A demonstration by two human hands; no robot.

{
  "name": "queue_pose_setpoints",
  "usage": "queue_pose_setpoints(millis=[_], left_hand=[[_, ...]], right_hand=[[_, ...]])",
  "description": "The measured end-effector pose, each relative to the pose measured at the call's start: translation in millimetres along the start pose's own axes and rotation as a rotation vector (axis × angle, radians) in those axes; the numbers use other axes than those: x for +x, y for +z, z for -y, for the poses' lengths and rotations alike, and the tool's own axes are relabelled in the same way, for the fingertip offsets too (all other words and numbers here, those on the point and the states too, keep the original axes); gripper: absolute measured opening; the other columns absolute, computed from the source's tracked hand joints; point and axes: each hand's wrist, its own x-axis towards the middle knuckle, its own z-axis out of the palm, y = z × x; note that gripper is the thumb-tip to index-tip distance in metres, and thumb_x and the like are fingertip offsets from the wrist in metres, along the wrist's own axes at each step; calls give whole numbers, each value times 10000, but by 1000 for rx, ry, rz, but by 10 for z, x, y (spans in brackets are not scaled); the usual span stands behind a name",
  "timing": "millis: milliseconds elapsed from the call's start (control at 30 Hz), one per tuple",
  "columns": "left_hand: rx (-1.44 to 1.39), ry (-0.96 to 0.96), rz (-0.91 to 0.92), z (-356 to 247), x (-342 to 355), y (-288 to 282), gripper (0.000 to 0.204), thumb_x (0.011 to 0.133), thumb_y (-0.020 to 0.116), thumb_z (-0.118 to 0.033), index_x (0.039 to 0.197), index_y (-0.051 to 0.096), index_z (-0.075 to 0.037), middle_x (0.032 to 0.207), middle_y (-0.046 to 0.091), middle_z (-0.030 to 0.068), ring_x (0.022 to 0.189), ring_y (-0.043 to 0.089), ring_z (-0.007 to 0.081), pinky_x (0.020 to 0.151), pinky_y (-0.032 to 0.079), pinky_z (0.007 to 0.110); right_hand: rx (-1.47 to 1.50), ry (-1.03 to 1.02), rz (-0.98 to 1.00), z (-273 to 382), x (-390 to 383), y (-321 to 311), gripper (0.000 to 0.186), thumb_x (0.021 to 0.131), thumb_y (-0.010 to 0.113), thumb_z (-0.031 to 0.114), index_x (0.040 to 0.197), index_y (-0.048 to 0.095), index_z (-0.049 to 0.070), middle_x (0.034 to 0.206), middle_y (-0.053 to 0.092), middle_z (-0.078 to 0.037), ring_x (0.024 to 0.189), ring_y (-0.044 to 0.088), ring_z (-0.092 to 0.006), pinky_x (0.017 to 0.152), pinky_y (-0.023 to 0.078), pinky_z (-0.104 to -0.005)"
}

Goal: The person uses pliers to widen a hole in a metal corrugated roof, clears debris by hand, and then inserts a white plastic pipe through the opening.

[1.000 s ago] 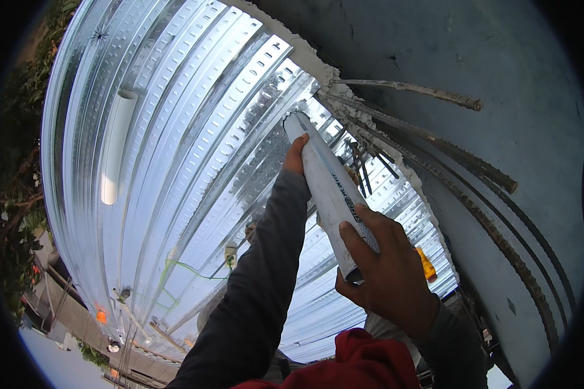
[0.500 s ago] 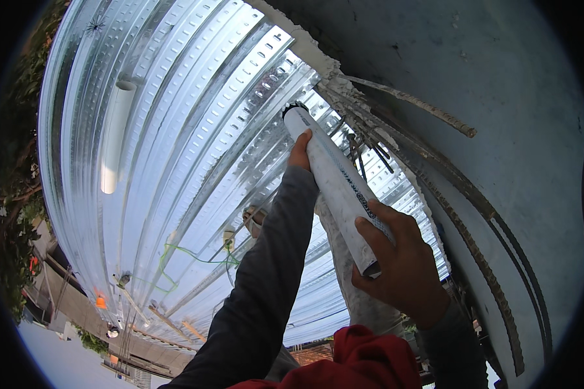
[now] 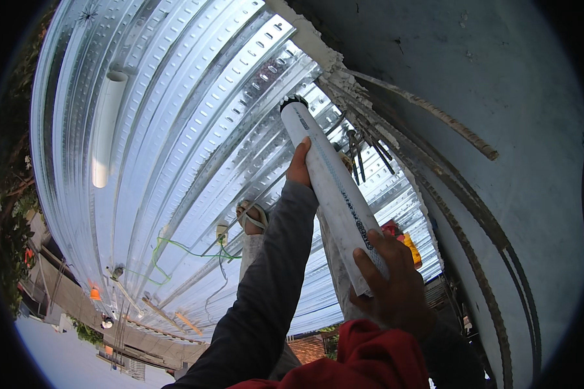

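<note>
A long grey-white plastic pipe (image 3: 331, 178) slants across the middle, its far end dark and jagged-edged. My left hand (image 3: 300, 163) grips it from the left side near that far end, thumb lying along the pipe. At the near end, my right hand (image 3: 396, 285) holds it from the right, with fingers over the top; part of this hand is in shadow. Beneath the pipe spreads ribbed, shiny metal decking (image 3: 194, 139). My sandalled foot (image 3: 252, 217) stands on the decking, left of the pipe.
Another white pipe (image 3: 108, 129) lies on the decking at left. Bent rebar rods (image 3: 464, 214) stick out along the grey wall (image 3: 519, 129) on the right. A tangled green cord (image 3: 165, 259) lies at lower left. A red-and-yellow object (image 3: 410, 249) shows behind my right hand.
Both hands keep their hold on the pipe, whose near end has shifted slightly lower. The red-and-yellow object and more of my foot have come into sight.
</note>
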Motion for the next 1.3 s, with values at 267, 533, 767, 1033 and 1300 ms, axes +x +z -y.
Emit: queue_pose_setpoints(millis=[267,533,767,1033,1300], left_hand=[[-15,38,-7,73,-32,31,640,919,611,-536,1233,539,17,976,670,213,824,695,327,769,594,467],[-66,33,46,243,-24,-116,626,938,591,-520,1247,545,23,1012,676,218,847,695,335,789,591,466],[-70,2,90,157,-135,-25,630,941,587,-513,1261,542,28,1013,671,214,847,688,330,805,580,470],[101,76,-115,-228,173,271,599,919,633,-497,1244,573,3,1012,663,179,873,674,320,822,567,486],[-447,-92,218,473,-478,-76,869,915,561,-694,1502,360,-86,1339,568,123,1095,620,318,1018,473,467]], right_hand=[[-47,-21,42,-79,-29,-50,871,617,904,246,1386,511,130,1482,402,-197,1313,418,-470,1002,526,-522],[-26,-76,-27,-305,-331,384,862,633,891,267,1390,498,143,1471,420,-196,1316,433,-464,1023,513,-532],[-88,-78,-36,-219,-276,359,795,699,854,225,1387,475,100,1426,455,-211,1294,461,-473,1020,514,-535],[46,124,-134,-48,342,-191,735,677,844,147,1328,513,54,1379,485,-192,1251,520,-364,1023,495,-465],[-88,76,-340,454,934,-35,586,718,805,169,1228,552,33,1214,599,-202,1074,659,-358,875,565,-451]])
